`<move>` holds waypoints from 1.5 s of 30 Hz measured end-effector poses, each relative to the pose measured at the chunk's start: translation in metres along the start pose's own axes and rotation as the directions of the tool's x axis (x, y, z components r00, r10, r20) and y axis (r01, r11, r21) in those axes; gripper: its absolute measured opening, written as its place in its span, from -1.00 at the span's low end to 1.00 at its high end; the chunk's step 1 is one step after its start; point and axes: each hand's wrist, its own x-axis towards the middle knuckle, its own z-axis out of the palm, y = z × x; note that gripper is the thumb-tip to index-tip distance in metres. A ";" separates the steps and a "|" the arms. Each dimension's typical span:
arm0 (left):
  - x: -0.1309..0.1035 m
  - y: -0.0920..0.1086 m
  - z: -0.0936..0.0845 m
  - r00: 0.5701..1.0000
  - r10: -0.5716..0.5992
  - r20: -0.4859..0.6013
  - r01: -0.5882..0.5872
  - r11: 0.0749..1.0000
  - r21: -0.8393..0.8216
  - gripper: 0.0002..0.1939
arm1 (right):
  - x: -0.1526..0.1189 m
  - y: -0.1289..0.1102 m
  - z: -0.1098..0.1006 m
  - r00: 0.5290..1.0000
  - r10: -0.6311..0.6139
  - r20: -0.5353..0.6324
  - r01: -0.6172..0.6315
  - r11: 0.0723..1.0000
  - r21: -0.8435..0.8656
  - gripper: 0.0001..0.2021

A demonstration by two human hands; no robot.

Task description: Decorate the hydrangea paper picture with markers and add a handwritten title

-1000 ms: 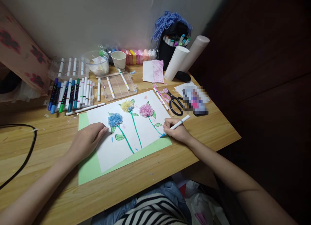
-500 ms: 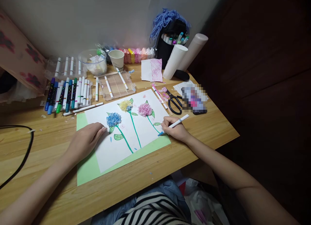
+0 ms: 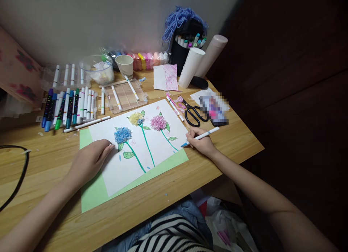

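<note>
White drawing paper [image 3: 138, 150] lies slanted over a larger green sheet [image 3: 92, 199]. Three textured flower heads stand out on it: a blue one [image 3: 123, 135], a yellow one [image 3: 136, 118] with a bit of blue, and a pink one [image 3: 158, 123], all with drawn green stems and leaves. Small blue petal shapes dot the lower part. My left hand [image 3: 92, 156] rests on the left edge of the sheets, fingers laid down and holding nothing. Pinched in my right hand [image 3: 199, 142] is a white marker [image 3: 209, 132], its blue tip near the paper's right corner.
Black-handled scissors [image 3: 192, 118] and a pixelated phone-like object [image 3: 214, 108] lie beyond my right hand. Several markers [image 3: 69, 107], a clear tray [image 3: 127, 96], a plastic bowl [image 3: 98, 72] and a paper cup [image 3: 125, 65] stand behind. A black cable [image 3: 24, 172] loops at left.
My right hand has moved the marker slightly right, off the paper's lower edge. A small blue mark shows where the tip was. The whole view has shifted a little.
</note>
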 end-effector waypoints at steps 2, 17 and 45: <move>0.000 0.001 -0.001 1.000 -0.010 0.014 0.010 1.000 0.000 -0.59 | -0.001 0.000 0.001 1.000 -0.006 0.004 0.006 1.000 -0.026 -0.66; 0.001 0.002 -0.001 1.000 -0.009 0.011 0.009 1.000 0.003 -0.58 | 0.001 0.001 0.000 0.998 -0.043 0.040 0.047 0.995 -0.094 -0.65; 0.002 0.000 0.000 1.000 -0.011 0.018 0.011 1.000 0.000 -0.59 | 0.000 0.001 -0.001 0.999 -0.030 0.032 0.033 0.997 -0.077 -0.65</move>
